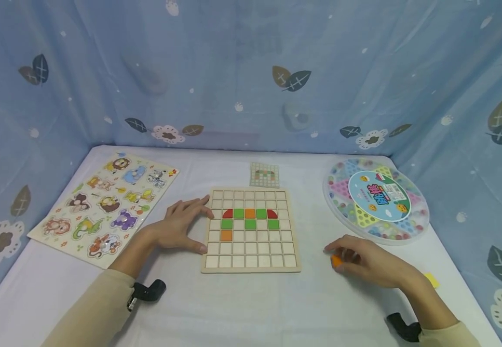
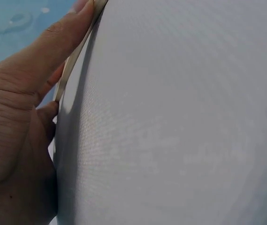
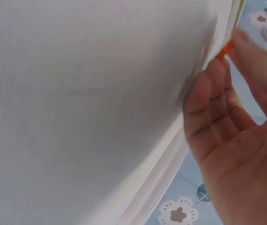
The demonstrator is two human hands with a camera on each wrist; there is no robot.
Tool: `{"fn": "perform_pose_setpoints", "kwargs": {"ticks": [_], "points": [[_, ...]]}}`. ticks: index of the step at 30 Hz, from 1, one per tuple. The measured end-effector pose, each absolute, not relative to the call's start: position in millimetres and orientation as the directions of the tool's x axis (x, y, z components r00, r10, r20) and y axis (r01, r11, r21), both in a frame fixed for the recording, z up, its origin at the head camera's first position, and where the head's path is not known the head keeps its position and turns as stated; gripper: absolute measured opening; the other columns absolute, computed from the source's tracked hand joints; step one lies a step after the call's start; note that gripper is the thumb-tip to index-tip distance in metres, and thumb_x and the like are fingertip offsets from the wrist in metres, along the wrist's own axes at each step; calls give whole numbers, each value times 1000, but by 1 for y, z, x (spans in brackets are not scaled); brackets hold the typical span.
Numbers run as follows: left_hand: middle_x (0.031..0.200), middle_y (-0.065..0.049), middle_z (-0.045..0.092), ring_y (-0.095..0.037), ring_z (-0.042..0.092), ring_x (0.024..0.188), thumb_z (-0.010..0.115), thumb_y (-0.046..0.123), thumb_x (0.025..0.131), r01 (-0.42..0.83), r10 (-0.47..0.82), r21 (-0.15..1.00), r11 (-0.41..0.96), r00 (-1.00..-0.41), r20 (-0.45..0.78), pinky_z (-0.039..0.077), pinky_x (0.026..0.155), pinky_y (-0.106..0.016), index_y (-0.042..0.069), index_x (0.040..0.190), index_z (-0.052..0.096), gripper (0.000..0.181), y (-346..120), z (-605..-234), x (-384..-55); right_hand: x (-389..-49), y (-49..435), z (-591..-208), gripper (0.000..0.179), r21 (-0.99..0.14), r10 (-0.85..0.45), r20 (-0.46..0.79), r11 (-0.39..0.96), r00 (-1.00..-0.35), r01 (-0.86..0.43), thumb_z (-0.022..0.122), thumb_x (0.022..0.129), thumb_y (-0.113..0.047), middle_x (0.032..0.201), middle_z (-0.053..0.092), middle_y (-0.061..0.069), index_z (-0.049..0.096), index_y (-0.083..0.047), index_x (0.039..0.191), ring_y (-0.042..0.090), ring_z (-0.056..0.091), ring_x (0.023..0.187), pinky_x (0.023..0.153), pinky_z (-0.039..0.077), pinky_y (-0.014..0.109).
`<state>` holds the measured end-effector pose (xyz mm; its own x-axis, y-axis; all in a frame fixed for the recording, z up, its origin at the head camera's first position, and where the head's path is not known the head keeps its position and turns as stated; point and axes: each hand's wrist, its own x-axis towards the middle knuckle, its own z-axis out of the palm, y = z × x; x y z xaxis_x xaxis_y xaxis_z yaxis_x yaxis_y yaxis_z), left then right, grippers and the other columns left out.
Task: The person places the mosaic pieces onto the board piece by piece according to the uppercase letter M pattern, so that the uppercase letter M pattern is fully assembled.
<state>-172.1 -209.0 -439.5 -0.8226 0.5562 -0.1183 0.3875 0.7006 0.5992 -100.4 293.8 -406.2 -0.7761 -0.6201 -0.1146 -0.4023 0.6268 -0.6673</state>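
A square wooden grid board [image 1: 251,264] lies at mid-table. Red, green and orange tiles form a row across it, with several more tiles just below. My left hand [image 1: 181,225] touches the board's left edge, fingers spread from the far corner down to the thumb. In the left wrist view that thumb [image 2: 53,42] lies along the board's thin edge. To the right of the board, my right hand [image 1: 363,260] pinches an orange tile [image 1: 336,260] between thumb and fingers, low over the cloth. The right wrist view also shows the orange tile [image 3: 225,48] at the fingertips.
A small pattern card [image 1: 264,174] lies behind the board. On the left is an animal puzzle board [image 1: 103,207]; at the back right sits a round Chinese checkers set [image 1: 376,200]. A yellow piece [image 1: 431,280] lies beyond my right wrist. Blue curtains border the table.
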Motion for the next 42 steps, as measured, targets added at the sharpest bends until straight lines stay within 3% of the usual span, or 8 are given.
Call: {"fn": "perform_pose_setpoints", "kwargs": {"ticks": [13, 28, 42], "points": [[173, -7, 13, -39, 13, 154, 89, 59, 68, 389, 558, 600, 699, -821, -119, 6, 117, -67, 30, 130, 53, 77, -209, -440, -171, -109, 291, -401, 29, -805, -622, -10, 470, -783, -363, 66, 100, -14, 120, 68, 10, 64, -8, 129, 15, 65, 94, 75, 57, 28], [173, -6, 12, -39, 11, 154, 89, 57, 69, 380, 553, 597, 707, -823, -132, 5, 118, -66, 30, 131, 53, 77, -209, -439, -171, -123, 271, -400, 27, -841, -622, 41, 401, -782, -363, 65, 101, -10, 122, 67, 14, 65, -7, 128, 18, 65, 99, 79, 57, 30], [173, -5, 12, -40, 13, 153, 90, 57, 68, 370, 542, 589, 719, -829, -141, 6, 118, -67, 31, 130, 52, 78, -208, -437, -171, -143, 240, -404, 28, -859, -667, 83, 328, -740, -392, 66, 100, -9, 120, 64, 18, 65, -4, 128, 21, 64, 100, 79, 58, 32]]}}
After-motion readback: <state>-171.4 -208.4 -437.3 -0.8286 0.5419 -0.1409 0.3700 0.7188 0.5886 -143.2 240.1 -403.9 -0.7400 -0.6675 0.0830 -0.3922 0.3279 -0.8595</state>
